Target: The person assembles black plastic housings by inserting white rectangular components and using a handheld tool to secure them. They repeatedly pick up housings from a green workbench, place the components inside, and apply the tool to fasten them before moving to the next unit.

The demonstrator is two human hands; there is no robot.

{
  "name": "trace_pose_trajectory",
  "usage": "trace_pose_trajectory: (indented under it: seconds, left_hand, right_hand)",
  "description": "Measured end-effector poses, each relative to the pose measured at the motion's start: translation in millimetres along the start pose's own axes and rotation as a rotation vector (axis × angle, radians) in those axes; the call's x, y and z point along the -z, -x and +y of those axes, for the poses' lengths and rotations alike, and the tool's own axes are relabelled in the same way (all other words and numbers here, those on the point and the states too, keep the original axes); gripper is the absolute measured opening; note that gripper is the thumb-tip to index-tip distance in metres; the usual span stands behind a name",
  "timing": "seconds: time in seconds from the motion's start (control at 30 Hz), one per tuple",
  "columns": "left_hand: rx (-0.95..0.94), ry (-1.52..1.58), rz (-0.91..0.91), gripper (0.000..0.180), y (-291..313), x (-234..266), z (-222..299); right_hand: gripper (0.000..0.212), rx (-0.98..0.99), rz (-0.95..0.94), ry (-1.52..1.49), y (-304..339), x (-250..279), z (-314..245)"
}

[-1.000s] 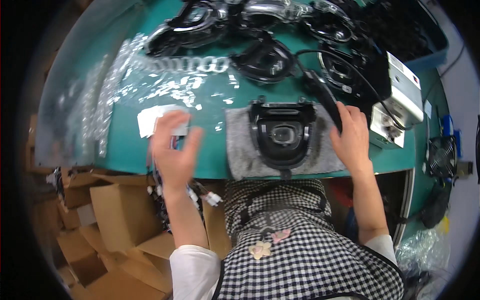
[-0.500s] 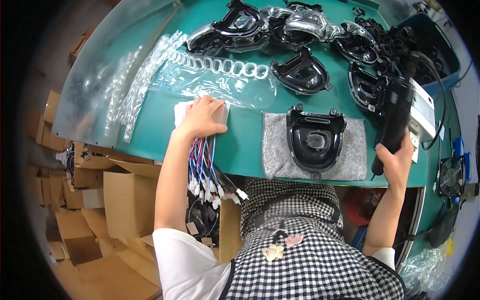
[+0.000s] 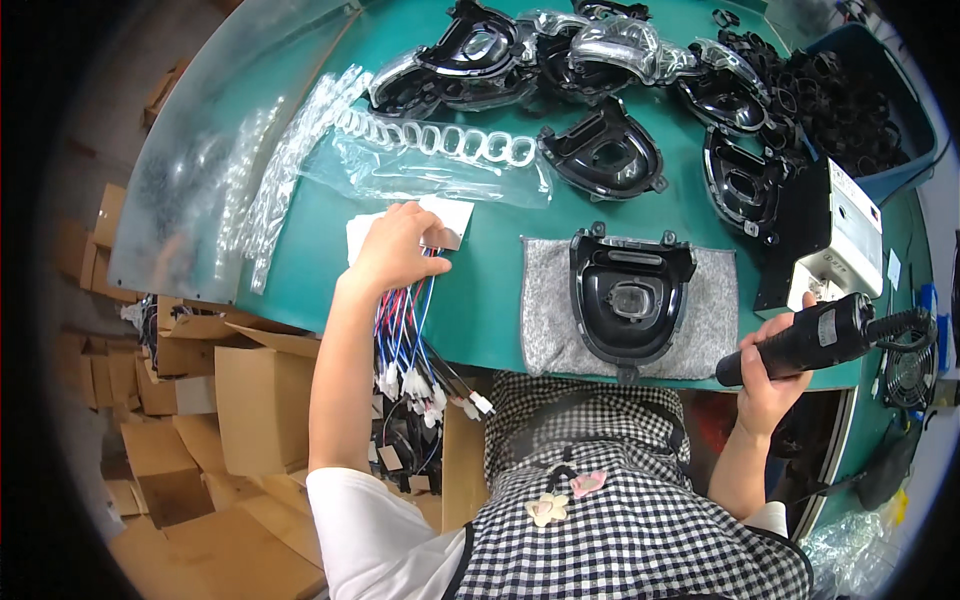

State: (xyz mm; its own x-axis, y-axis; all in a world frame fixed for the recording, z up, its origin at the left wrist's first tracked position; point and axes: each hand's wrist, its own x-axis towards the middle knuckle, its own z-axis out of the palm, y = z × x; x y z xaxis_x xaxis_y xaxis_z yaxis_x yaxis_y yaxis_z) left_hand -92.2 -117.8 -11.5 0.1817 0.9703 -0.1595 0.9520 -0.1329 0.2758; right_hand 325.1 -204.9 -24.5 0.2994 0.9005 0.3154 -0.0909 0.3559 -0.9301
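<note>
My left hand (image 3: 392, 250) has its fingers curled over a white flat board (image 3: 450, 220) at the top of a stack. Red, blue, black and white wires (image 3: 405, 325) run from under that hand over the table's front edge, ending in white connectors (image 3: 425, 390). In my right hand (image 3: 765, 385) is a black electric screwdriver (image 3: 815, 335) with a coiled cord, lying nearly level, its tip pointing left. Between my hands a black plastic housing (image 3: 630, 305) with an oval centre opening rests on a grey cloth (image 3: 545, 310).
More black housings (image 3: 605, 155) lie across the back of the green table (image 3: 480, 320). White oval rings (image 3: 450, 140) line a clear plastic bag. At right stand a white-and-black box-shaped device (image 3: 840, 230) and a blue bin (image 3: 905, 180) of black parts. Cardboard boxes (image 3: 265, 400) fill the left floor.
My right hand has lowered and swung the screwdriver from nearly upright to nearly level. Under my left fingers a white board has shifted slightly to the right.
</note>
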Motion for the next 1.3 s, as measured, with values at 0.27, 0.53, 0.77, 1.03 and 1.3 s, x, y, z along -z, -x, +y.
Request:
trace_pose_trajectory:
  seconds: [0.27,0.53,0.77,1.03,1.3]
  left_hand:
    - [-0.133,-0.013,0.012,0.076,-52.8,-16.8,-7.7]
    - [-0.018,0.123,0.096,0.081,-35.2,-12.7,-27.1]
    - [0.049,0.768,0.387,0.080,26.8,24.3,31.5]
    - [-0.189,0.753,0.269,0.081,33.9,-9.8,161.7]
    - [-0.307,0.285,0.360,0.073,3.8,-51.5,191.5]
  right_hand:
    - [0.081,-0.190,-0.179,-0.230,-26.5,33.9,-6.9]
    - [0.071,0.619,0.172,-0.158,-89.3,74.4,-70.0]
    - [0.076,0.470,0.100,-0.054,-94.7,80.2,-41.2]
    - [0.085,0.331,-0.470,-0.013,-115.6,90.9,-39.8]
    - [0.068,0.225,0.064,-0.051,-92.4,44.7,-54.6]
